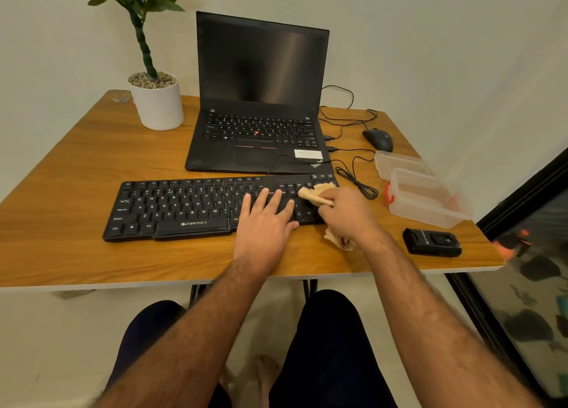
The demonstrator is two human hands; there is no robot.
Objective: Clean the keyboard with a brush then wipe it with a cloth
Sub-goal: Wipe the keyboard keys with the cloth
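Wiping is underway: right hand (344,213) clamping cloth (316,193) on keyboard (184,206) right end, left hand (264,223) flat, fingers apart, steadying; no brush visible.

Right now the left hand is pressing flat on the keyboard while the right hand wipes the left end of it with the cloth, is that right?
Not quite. The head view shows the right hand wiping the right end of the keyboard, not the left end. The rest holds: the left hand lies flat on the keys and the right hand grips the cloth.
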